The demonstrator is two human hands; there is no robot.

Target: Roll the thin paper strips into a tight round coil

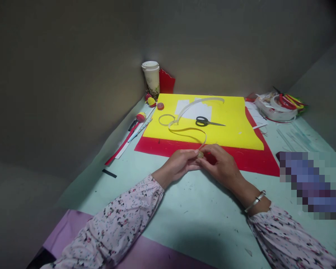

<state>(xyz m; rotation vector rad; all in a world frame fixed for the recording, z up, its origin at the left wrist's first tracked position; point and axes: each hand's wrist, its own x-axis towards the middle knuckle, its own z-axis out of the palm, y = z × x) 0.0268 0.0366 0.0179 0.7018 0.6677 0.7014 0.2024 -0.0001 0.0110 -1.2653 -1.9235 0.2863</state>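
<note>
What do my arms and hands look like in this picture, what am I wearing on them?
Both sleeves are long, loose and pale pinkish, with a small dark-and-red print. A silvery bangle circles your right wrist. Your left hand and right hand are ungloved.

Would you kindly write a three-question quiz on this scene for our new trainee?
1. Multiple choice: What is held at the fingertips where the left hand and right hand meet?
A) a ruler
B) a small round piece
C) a paintbrush

2. True or false: The white cup stands upright.

3. Fill in the blank: The silver bangle is worn on the ____ wrist.

Key: 1. B; 2. True; 3. right.
</note>
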